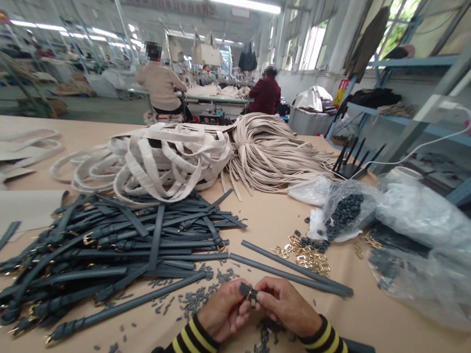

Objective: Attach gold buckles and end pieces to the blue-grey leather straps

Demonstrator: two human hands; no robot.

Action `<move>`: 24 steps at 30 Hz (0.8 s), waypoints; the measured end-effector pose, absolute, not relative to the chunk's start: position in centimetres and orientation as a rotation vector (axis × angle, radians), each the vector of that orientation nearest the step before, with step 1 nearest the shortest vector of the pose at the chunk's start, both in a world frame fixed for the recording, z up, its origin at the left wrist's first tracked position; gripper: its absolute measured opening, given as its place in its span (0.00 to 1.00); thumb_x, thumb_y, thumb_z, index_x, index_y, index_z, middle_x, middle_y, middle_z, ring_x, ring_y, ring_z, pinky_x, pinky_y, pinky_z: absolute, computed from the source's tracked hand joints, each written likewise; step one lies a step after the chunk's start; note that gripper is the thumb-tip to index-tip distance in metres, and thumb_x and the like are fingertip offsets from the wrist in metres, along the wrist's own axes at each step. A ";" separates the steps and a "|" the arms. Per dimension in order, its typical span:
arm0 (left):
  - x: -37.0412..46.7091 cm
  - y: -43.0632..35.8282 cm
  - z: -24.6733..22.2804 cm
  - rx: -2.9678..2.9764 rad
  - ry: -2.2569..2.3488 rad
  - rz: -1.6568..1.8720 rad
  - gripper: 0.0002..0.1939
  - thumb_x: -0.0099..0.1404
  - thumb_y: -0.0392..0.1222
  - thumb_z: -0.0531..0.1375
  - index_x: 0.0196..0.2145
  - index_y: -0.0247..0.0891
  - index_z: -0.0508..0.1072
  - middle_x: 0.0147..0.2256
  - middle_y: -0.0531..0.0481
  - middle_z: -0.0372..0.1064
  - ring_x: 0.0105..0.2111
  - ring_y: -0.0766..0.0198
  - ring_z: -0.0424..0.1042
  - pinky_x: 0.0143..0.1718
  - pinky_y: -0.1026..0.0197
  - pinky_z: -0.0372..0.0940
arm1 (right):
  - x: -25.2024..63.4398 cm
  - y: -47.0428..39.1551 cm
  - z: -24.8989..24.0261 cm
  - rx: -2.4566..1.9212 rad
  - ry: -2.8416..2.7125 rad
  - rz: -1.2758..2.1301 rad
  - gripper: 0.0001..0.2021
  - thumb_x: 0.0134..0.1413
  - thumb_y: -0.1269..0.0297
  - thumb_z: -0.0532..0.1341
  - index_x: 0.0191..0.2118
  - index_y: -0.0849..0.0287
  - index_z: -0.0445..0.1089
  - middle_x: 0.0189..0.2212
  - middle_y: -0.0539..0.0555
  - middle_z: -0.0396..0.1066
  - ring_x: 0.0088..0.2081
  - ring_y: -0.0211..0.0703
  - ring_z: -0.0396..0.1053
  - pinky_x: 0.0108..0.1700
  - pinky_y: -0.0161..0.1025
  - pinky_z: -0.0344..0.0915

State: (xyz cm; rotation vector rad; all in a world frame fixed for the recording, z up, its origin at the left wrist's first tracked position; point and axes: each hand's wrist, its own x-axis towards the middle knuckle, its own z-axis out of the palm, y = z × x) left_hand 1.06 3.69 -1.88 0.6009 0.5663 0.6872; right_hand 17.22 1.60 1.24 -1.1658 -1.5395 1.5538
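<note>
Near the front middle of the table, my left hand (225, 310) pinches the end of a short dark strap piece (248, 290) with a small gold buckle on it. My right hand (285, 305) grips the other side of the same piece, close to the buckle. Small dark leather bits (264, 346) lie scattered below and left of my hands. To the left is a large pile of dark straps (118, 253) with gold buckles. Two long dark strips (292, 270) lie just beyond my hands, with a heap of gold buckles (306, 255) behind them.
Beige strap coils (171, 161) and a beige strap bundle (270, 152) lie at the table's back. Plastic bags (444, 231) and a black router (351, 169) are at the right. Two people sit beyond the table; blue shelving (429, 126) stands at the right.
</note>
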 end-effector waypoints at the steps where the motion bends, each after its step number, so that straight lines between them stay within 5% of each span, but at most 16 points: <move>1: 1.2 3.6 -1.9 0.594 0.546 0.669 0.16 0.53 0.47 0.62 0.25 0.30 0.65 0.13 0.58 0.56 0.09 0.77 0.56 0.08 0.76 0.47 | 17.1 1.6 1.2 -1.155 -1.524 1.551 0.10 0.53 0.60 0.54 0.33 0.64 0.61 0.24 0.49 0.65 0.18 0.27 0.54 0.19 0.26 0.50; 9: 1.3 3.1 -1.7 0.594 0.578 0.681 0.20 0.48 0.53 0.63 0.22 0.30 0.66 0.12 0.58 0.54 0.08 0.75 0.56 0.07 0.73 0.46 | 15.7 0.7 2.8 -1.274 -1.805 1.052 0.07 0.54 0.66 0.51 0.37 0.59 0.65 0.30 0.51 0.68 0.34 0.38 0.66 0.39 0.34 0.61; 15: 1.1 3.4 -3.0 0.779 0.574 0.576 0.25 0.49 0.59 0.60 0.20 0.31 0.63 0.12 0.56 0.54 0.10 0.75 0.57 0.10 0.72 0.47 | 16.2 0.8 1.7 -1.260 -1.787 1.344 0.10 0.56 0.62 0.49 0.37 0.59 0.64 0.26 0.49 0.69 0.17 0.30 0.61 0.20 0.28 0.57; 24: 1.2 4.0 -3.8 0.945 0.686 0.764 0.23 0.47 0.57 0.62 0.29 0.35 0.62 0.23 0.53 0.65 0.14 0.75 0.58 0.11 0.71 0.53 | 16.2 1.1 1.3 -1.286 -1.621 1.352 0.08 0.54 0.64 0.50 0.34 0.61 0.63 0.28 0.50 0.69 0.20 0.31 0.64 0.22 0.28 0.58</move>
